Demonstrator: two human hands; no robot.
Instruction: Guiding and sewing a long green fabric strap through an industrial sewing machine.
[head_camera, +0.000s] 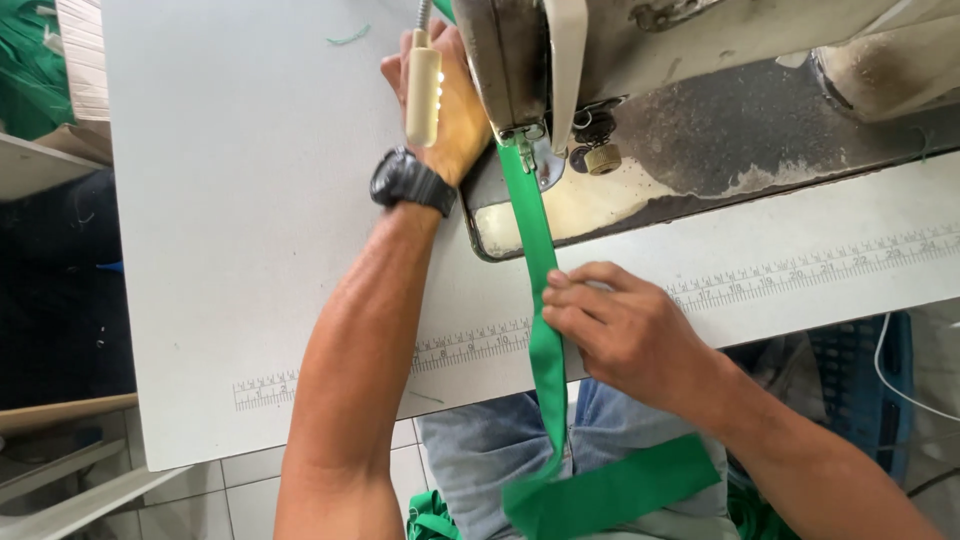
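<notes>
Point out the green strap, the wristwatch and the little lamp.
green strap (532, 235): head view, flat stretch just below the needle.
wristwatch (411, 181): head view, black band on the left wrist.
lamp (423, 95): head view, lit white tube.

Right hand (625, 335) pinches green strap (540, 300) under sewing machine (520, 70).
</notes>
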